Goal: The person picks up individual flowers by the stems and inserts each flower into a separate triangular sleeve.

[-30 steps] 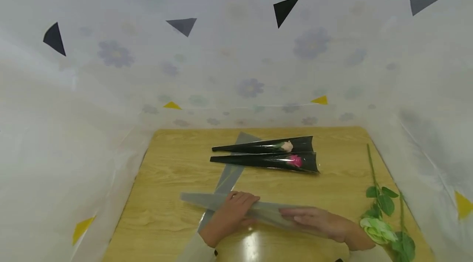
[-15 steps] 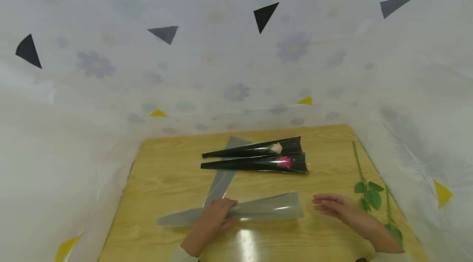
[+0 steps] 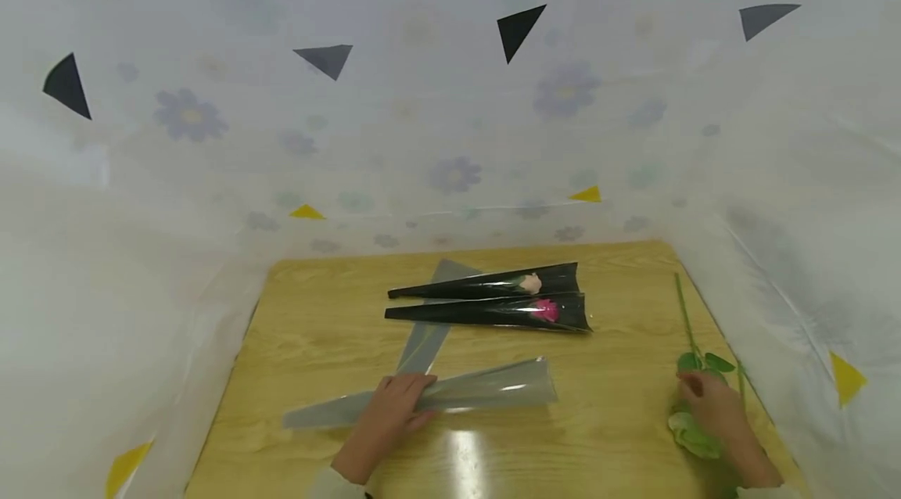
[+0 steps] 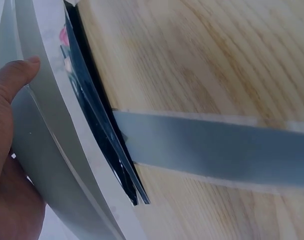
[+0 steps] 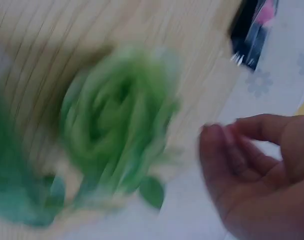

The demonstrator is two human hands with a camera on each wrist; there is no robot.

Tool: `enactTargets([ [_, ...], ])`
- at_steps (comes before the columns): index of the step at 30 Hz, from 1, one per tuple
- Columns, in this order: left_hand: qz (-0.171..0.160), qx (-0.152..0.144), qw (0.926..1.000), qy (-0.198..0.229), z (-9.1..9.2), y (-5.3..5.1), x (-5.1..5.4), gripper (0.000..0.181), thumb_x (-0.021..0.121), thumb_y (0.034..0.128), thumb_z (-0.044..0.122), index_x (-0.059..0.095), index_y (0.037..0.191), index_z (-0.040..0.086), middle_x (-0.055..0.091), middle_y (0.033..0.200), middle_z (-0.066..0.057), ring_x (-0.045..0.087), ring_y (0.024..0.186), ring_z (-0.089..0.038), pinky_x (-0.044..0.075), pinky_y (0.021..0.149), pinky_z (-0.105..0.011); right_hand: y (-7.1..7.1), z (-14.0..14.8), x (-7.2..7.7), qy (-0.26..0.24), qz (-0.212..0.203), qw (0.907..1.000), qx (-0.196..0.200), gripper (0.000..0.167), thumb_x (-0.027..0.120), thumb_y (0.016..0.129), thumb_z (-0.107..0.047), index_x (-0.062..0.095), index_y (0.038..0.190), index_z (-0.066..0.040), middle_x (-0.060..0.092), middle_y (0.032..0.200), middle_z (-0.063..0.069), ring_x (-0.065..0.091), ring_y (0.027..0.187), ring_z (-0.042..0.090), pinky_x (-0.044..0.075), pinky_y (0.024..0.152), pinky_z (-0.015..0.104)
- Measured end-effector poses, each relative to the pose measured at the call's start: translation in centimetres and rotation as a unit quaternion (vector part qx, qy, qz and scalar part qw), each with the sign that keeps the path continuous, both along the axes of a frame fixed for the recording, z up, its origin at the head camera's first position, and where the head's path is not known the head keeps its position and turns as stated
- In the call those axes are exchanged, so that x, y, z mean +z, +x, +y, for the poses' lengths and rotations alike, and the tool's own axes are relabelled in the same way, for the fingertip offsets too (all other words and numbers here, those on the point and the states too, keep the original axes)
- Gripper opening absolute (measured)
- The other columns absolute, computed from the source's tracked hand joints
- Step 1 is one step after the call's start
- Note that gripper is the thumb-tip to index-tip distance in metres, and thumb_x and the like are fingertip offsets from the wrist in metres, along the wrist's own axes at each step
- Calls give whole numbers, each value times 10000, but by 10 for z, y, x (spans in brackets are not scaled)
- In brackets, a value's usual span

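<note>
A translucent grey wrapping sleeve (image 3: 493, 389) lies slanted across the near part of the table, wider at its right end. My left hand (image 3: 394, 409) grips it near the middle; in the left wrist view the thumb (image 4: 24, 72) lies over its folded edge. At the right, my right hand (image 3: 714, 405) is over the stem of a pale green artificial rose (image 3: 693, 436). In the right wrist view the thumb and fingers come together beside the blurred bloom (image 5: 119, 115). Whether the stem is between the fingertips is hidden.
Two black sleeves, one with a cream rose (image 3: 531, 283) and one with a pink rose (image 3: 547, 310), lie at the back. A flat grey strip (image 3: 425, 346) runs beneath them. Another green stem (image 3: 741, 382) lies at the right edge. Pale flowered sheeting (image 3: 450, 108) surrounds the table.
My right hand has let go of the grey sleeve and moved right to the green rose, its fingers curling in. My left hand still grips the sleeve, which has shifted left and toward me.
</note>
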State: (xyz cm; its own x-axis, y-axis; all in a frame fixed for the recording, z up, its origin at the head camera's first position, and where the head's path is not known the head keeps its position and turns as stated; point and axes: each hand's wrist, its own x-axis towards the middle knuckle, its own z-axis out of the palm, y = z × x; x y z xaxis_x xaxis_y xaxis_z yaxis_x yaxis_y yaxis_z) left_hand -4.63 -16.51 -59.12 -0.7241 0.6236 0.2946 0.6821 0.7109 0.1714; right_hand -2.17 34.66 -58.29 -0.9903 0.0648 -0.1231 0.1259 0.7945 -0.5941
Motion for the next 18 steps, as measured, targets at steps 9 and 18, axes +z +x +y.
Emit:
enactTargets([
  [9,124,-61,9994,-318,24,-1,8,514,670,812,440,541,1239,185,567,1153,64,525,1050,-123,423,841,-357,-6,-112,17,-4693,-1167,8522,1999,359,429,987,-98,473,1280,105,568,1232,170,569,1101,206,452,895,339],
  [18,384,-828,9955,-260,48,9,18,530,635,831,471,516,1267,194,554,1171,89,519,1058,-90,415,856,-296,-11,-132,21,-5333,-2705,7074,3768,427,216,1018,-30,285,1439,-2,306,1457,188,289,1329,325,284,1042,360],
])
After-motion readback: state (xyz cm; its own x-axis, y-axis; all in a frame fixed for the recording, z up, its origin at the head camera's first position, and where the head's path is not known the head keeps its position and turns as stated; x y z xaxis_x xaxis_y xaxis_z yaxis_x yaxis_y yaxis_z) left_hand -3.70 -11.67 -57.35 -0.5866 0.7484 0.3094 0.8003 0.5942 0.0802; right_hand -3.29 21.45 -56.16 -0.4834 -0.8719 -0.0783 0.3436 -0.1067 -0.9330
